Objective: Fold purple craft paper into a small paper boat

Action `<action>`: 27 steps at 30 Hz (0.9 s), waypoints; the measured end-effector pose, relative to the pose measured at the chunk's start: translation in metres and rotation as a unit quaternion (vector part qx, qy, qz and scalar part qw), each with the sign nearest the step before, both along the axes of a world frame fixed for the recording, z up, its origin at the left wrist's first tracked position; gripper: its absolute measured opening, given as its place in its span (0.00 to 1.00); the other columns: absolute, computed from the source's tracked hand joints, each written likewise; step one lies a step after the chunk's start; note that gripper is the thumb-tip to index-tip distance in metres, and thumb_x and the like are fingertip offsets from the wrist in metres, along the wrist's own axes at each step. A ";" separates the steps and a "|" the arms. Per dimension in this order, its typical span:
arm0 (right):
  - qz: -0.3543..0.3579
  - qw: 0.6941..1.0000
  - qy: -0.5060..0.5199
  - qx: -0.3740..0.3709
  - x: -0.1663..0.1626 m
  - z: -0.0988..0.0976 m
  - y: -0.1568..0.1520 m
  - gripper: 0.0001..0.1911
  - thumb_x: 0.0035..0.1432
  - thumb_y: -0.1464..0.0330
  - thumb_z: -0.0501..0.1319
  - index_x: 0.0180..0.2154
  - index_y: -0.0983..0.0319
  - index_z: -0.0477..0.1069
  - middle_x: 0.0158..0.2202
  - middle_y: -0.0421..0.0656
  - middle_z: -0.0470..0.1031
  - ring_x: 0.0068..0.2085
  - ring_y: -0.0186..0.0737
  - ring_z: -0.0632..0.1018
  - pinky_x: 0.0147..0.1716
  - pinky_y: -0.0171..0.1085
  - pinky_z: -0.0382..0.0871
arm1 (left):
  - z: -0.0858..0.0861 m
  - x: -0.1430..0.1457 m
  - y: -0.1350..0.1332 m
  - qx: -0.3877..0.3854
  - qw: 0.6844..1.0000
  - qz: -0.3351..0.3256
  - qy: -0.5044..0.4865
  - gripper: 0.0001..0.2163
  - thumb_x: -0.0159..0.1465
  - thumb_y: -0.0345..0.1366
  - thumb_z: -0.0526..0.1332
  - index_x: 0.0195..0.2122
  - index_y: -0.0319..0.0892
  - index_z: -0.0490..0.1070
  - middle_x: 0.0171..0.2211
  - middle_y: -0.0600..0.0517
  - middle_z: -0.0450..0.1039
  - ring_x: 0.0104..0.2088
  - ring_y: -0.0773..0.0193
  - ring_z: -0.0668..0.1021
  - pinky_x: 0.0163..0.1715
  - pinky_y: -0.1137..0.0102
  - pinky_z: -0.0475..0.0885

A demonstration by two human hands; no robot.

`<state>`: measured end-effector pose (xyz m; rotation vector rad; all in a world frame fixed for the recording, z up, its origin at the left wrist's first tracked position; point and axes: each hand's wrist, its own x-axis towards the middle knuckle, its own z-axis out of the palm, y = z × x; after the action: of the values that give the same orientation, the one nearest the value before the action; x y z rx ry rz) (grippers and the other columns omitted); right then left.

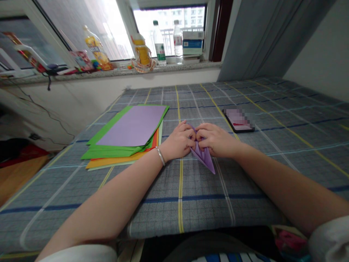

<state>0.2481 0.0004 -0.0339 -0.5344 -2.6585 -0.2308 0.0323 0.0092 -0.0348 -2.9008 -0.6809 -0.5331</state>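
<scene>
A piece of folded purple paper (203,157) is between my two hands, above the middle of the checked cloth. Its pointed end sticks out below my fingers, toward me. My left hand (180,140) grips the paper from the left, fingers curled and closed. From the right, my right hand (215,140) pinches it too, its knuckles close against those of the left. The upper part of the paper is mostly hidden behind my fingers. A silver bracelet (160,156) circles my left wrist.
Left of my hands lies a stack of coloured paper (114,151), with a purple sheet (133,125) on top. A phone (238,120) rests on the checked cloth (163,211) to the right. Bottles (159,43) and boxes (193,43) line the windowsill beyond.
</scene>
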 end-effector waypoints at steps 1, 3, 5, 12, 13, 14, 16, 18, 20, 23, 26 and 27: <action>0.002 1.000 -0.005 -0.001 -0.001 0.001 0.000 0.09 0.52 0.76 0.61 0.27 0.59 0.77 0.36 0.45 0.75 0.53 0.48 0.68 0.52 0.48 0.64 | 0.000 0.000 0.000 0.000 1.000 -0.001 0.001 0.08 0.56 0.28 0.60 0.28 0.49 0.78 0.35 0.53 0.71 0.49 0.57 0.67 0.64 0.49 0.47; 0.005 1.000 -0.016 0.003 -0.001 0.003 -0.001 0.09 0.53 0.76 0.62 0.28 0.59 0.78 0.36 0.45 0.76 0.52 0.47 0.69 0.52 0.48 0.64 | 0.001 0.000 0.000 0.002 1.000 -0.006 0.003 0.09 0.57 0.28 0.60 0.28 0.49 0.78 0.36 0.54 0.71 0.49 0.58 0.67 0.64 0.49 0.47; 0.006 1.000 -0.027 0.011 -0.002 0.004 -0.001 0.09 0.54 0.76 0.61 0.29 0.59 0.78 0.36 0.44 0.76 0.52 0.47 0.69 0.52 0.48 0.64 | 0.001 -0.001 0.000 0.005 1.000 -0.012 0.004 0.09 0.57 0.28 0.60 0.28 0.49 0.77 0.37 0.54 0.71 0.50 0.58 0.67 0.64 0.49 0.46; -0.013 1.000 -0.003 -0.004 0.008 -0.002 0.005 0.12 0.51 0.79 0.59 0.31 0.58 0.77 0.40 0.44 0.76 0.56 0.48 0.68 0.55 0.49 0.64 | -0.003 -0.005 0.004 0.018 1.000 0.004 -0.010 0.09 0.57 0.28 0.60 0.31 0.50 0.78 0.38 0.53 0.71 0.51 0.57 0.67 0.64 0.48 0.46; -0.026 1.000 0.009 -0.003 0.011 -0.003 0.006 0.13 0.50 0.80 0.58 0.32 0.58 0.77 0.42 0.44 0.75 0.57 0.49 0.67 0.55 0.50 0.63 | -0.004 -0.006 0.005 0.022 0.999 0.014 -0.022 0.09 0.58 0.28 0.60 0.33 0.50 0.78 0.40 0.53 0.71 0.51 0.57 0.66 0.64 0.48 0.47; -0.041 0.999 0.021 0.000 0.013 -0.004 0.007 0.14 0.50 0.80 0.58 0.32 0.58 0.76 0.44 0.44 0.75 0.58 0.49 0.65 0.56 0.51 0.62 | -0.005 -0.008 0.007 0.026 0.999 0.025 -0.035 0.10 0.58 0.28 0.60 0.34 0.50 0.78 0.43 0.52 0.71 0.52 0.56 0.66 0.64 0.47 0.48; -0.068 0.997 0.035 0.001 0.016 -0.005 0.007 0.13 0.49 0.79 0.59 0.32 0.58 0.75 0.48 0.44 0.73 0.60 0.51 0.63 0.57 0.53 0.61 | -0.006 -0.010 0.010 0.030 0.997 0.047 -0.061 0.12 0.58 0.26 0.59 0.36 0.50 0.78 0.49 0.52 0.69 0.54 0.55 0.65 0.63 0.47 0.50; -0.085 0.996 0.038 -0.009 0.017 -0.005 0.007 0.12 0.48 0.78 0.60 0.33 0.57 0.74 0.52 0.44 0.70 0.62 0.53 0.61 0.57 0.55 0.60 | -0.007 -0.012 0.011 0.029 0.995 0.060 -0.072 0.15 0.56 0.24 0.58 0.38 0.49 0.77 0.54 0.52 0.66 0.56 0.55 0.64 0.62 0.47 0.51; -0.094 0.995 0.036 -0.023 0.018 -0.004 0.005 0.13 0.47 0.78 0.61 0.35 0.57 0.73 0.57 0.45 0.66 0.64 0.54 0.58 0.58 0.57 0.59 | -0.007 -0.014 0.010 0.020 0.996 0.062 -0.067 0.17 0.53 0.23 0.58 0.40 0.48 0.76 0.56 0.50 0.64 0.57 0.54 0.64 0.63 0.46 0.50; -0.101 0.994 0.037 -0.032 0.020 -0.002 0.005 0.14 0.47 0.78 0.62 0.37 0.58 0.73 0.63 0.46 0.59 0.64 0.55 0.57 0.59 0.59 0.56 | -0.007 -0.015 0.009 0.004 0.997 0.053 -0.055 0.18 0.52 0.25 0.59 0.44 0.46 0.74 0.54 0.47 0.61 0.58 0.53 0.63 0.63 0.46 0.48; -0.081 0.994 0.042 -0.052 0.023 -0.005 0.008 0.11 0.48 0.77 0.63 0.35 0.58 0.76 0.66 0.46 0.54 0.64 0.56 0.58 0.60 0.58 0.55 | -0.006 -0.014 0.007 0.002 0.998 0.042 -0.043 0.15 0.53 0.29 0.61 0.42 0.47 0.76 0.48 0.47 0.63 0.53 0.54 0.66 0.61 0.49 0.54; -0.070 0.994 0.047 -0.066 0.024 -0.007 0.010 0.10 0.49 0.77 0.63 0.34 0.58 0.76 0.66 0.45 0.54 0.64 0.55 0.58 0.60 0.57 0.55 | -0.005 -0.013 0.007 0.005 0.998 0.041 -0.038 0.14 0.54 0.30 0.61 0.41 0.48 0.77 0.46 0.47 0.63 0.50 0.54 0.67 0.58 0.51 0.58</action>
<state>0.2718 0.0099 -0.0410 -0.7577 -2.5591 -0.0681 0.0195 0.0158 -0.0401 -2.8418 -0.8025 -0.6360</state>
